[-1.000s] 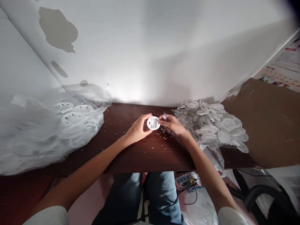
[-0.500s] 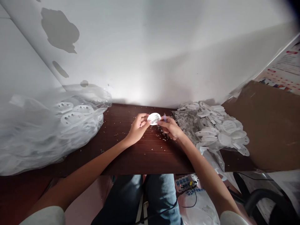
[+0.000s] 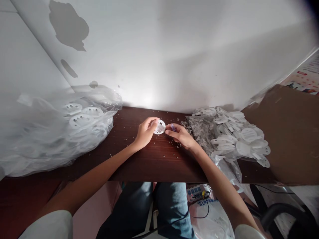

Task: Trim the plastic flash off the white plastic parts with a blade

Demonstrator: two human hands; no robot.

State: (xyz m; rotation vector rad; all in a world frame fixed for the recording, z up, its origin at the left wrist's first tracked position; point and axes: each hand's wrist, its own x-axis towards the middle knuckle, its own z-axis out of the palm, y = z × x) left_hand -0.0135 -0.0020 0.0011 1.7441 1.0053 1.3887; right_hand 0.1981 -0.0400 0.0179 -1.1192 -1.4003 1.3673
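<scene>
My left hand (image 3: 146, 132) pinches a round white plastic disc (image 3: 159, 126) by its left side, thumb on top. The disc's face is tilted up toward me and shows small dark slots. Close to the disc's right edge is my right hand (image 3: 181, 135), its thumb and index finger drawn together. A small translucent purplish thing (image 3: 173, 127) shows at the right hand's fingers; what kind it is I cannot make out. Whether the right fingertips touch the disc is unclear. Tiny white scraps (image 3: 176, 153) lie scattered on the dark wooden table (image 3: 149, 169) below.
At left stands a clear plastic bag (image 3: 82, 146) full of similar white discs. A heap of white plastic parts (image 3: 245, 142) lies at right, beside a pile of translucent scraps (image 3: 201, 130). A cardboard box (image 3: 294, 132) is at far right. A white wall (image 3: 149, 59) rises behind.
The disc has turned in my left hand, so its slotted face shows more. My right fingers have drawn back slightly from its edge. The view has shifted a little.
</scene>
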